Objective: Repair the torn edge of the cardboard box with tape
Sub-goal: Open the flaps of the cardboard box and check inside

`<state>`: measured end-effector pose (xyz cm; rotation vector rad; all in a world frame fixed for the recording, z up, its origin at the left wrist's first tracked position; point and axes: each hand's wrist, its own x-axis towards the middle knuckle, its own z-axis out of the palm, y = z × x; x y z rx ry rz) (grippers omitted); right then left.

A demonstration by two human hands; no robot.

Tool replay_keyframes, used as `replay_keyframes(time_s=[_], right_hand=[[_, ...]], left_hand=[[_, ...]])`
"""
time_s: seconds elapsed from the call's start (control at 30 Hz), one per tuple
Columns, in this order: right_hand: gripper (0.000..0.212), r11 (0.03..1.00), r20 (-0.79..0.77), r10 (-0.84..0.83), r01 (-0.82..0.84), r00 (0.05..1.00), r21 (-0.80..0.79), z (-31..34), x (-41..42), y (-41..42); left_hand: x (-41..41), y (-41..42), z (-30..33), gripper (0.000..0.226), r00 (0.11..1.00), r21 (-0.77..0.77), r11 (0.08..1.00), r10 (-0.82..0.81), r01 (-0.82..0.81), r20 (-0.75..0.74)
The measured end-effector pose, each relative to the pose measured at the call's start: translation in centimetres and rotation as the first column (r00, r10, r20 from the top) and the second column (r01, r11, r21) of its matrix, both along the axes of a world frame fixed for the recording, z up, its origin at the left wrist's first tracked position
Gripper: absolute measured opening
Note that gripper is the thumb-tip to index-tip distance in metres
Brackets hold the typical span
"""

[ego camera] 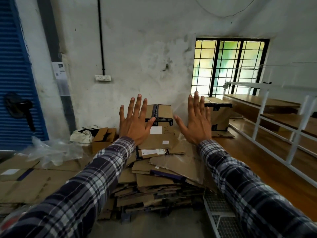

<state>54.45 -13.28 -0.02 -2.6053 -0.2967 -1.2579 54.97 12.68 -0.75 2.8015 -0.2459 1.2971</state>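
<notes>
My left hand and my right hand are held out in front of me, backs up, fingers spread, holding nothing. Between and behind them stands a brown cardboard box with black printed tape across its top and a white label on its front. A second taped cardboard box stands to the right, below the window. Beneath my hands lies a tall stack of flattened cardboard. I see no tape roll.
Flattened cardboard sheets and clear plastic wrap cover the floor at left. A small open box and white bag sit by the wall. A white metal rack with wooden shelves stands right; a wire grid lies below.
</notes>
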Motion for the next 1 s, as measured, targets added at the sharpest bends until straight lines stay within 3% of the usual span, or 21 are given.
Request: replay_keyframes(time_s=[0.37,1.0], right_hand=[[0.092,0.999,0.091,-0.028,0.026,0.995,0.025,3.5,20.8,-0.6],[0.091,0.999,0.051,-0.004,0.002,0.999,0.038,0.7,45.2,1.6]], left_hand=[[20.3,-0.7,3.4,0.078,0.994,-0.024,0.999,0.045,-0.043,0.1],[44.7,1.1,0.5,0.075,0.998,-0.057,0.998,0.034,-0.032,0.043]])
